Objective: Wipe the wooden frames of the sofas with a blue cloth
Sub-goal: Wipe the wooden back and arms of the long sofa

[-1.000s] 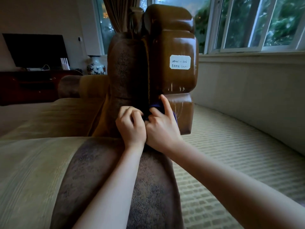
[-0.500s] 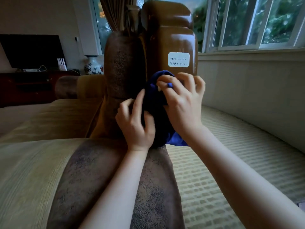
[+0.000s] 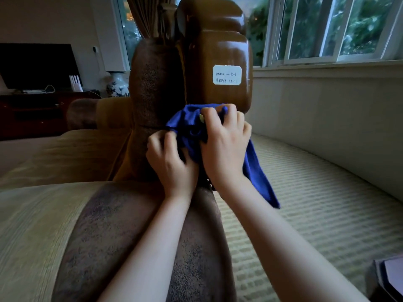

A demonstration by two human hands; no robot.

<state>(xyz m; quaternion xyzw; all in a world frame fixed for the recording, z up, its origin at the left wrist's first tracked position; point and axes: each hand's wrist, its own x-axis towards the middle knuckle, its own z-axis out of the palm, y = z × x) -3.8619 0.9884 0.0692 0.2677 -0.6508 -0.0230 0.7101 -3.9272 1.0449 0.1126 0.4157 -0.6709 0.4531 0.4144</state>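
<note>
The sofa (image 3: 39, 225) carries everything here — striped beige cushions with a brown mottled band (image 3: 130, 225) running along its top toward the glossy wooden frame (image 3: 216, 51) that rises at its far end. A white handwritten label (image 3: 227, 74) sticks to the frame's face, and just below the label the blue cloth (image 3: 187, 123) lies bunched against the wood, one corner hanging down to the right — over the ribbed carpet (image 3: 316, 203).
</note>
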